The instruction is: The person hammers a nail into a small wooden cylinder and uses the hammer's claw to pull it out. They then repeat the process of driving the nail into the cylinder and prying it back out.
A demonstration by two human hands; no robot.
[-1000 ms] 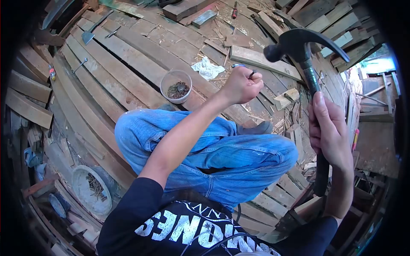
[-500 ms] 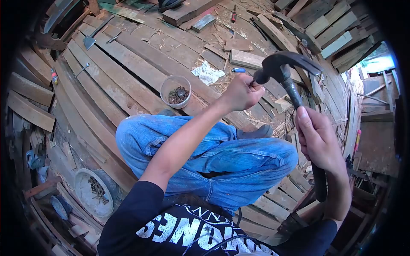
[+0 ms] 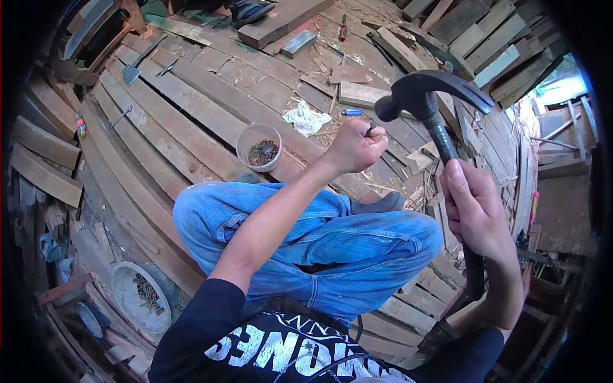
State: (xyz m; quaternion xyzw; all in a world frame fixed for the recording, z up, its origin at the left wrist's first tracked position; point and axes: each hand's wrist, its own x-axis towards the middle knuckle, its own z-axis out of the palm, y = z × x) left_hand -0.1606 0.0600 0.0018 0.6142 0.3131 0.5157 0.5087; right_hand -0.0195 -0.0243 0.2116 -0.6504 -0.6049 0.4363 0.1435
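Observation:
My right hand [image 3: 476, 204] is wrapped around the dark handle of a claw hammer [image 3: 440, 137]. The hammer's head is raised, its striking face toward my left hand and its claw pointing right. Closed in a fist, my left hand [image 3: 354, 148] grips a narrow dark piece [image 3: 370, 129], of which only a short end shows above the fingers. A gap lies between that end and the hammer's face. What the piece is, and its lower part, I cannot make out.
A clear plastic tub [image 3: 258, 148] with nails stands left of my left hand. A whitish bucket [image 3: 142, 297] holds more nails. A white rag [image 3: 306, 119], a blue lighter [image 3: 352, 112] and a screwdriver [image 3: 343, 29] lie on the plank floor [image 3: 211, 96]. Lumber is stacked [image 3: 491, 41] at upper right.
The hammer head has drawn up and away from the dark piece in my left fist, which it overlapped before. My left hand stays closed, in nearly the same place.

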